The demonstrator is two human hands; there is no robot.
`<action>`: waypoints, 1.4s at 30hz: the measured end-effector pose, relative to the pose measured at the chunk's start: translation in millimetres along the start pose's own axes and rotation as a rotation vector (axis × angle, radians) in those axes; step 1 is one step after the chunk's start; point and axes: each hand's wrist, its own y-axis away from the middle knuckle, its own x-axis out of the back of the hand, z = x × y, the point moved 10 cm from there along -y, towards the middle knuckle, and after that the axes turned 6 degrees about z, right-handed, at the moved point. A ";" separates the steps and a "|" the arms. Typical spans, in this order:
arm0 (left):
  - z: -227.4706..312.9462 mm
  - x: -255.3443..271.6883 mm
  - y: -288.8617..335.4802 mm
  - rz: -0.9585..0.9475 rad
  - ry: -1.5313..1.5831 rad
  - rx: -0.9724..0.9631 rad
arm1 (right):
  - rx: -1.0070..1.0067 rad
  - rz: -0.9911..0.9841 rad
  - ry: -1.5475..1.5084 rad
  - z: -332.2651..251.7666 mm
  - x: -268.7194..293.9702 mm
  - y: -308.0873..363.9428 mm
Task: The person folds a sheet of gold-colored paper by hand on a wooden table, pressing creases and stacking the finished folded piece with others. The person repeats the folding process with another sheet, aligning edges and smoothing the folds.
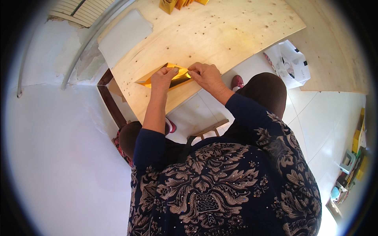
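A shiny gold foil paper (179,80), partly folded with a pointed end toward the left, is at the near edge of the wooden table (193,43). My left hand (162,80) pinches its middle part between thumb and fingers. At the paper's right end, my right hand (208,77) is closed with thumb and fingertips on the foil. The paper's upper edge stands up between the two hands, and a darker hollow shows below it. Part of the paper is hidden behind my left hand.
Several folded gold pieces (183,4) lie at the table's far edge. A grey-white sheet (126,37) covers its left side, beside the wall. Right of the table stands a white plastic bag (291,65). Wooden bars (212,128) show below, between my legs.
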 end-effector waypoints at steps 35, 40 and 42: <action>4.1 -7.0 -8.8 0.031 -0.290 -0.040 | 0.331 0.552 -0.045 -77.8 227.0 67.2; 11.7 -3.9 -2.1 0.067 -0.270 -0.029 | 0.319 -0.018 0.006 -69.8 91.4 75.3; 10.6 -4.3 0.0 0.072 -0.257 -0.002 | 0.303 -0.091 0.131 -53.5 62.7 79.2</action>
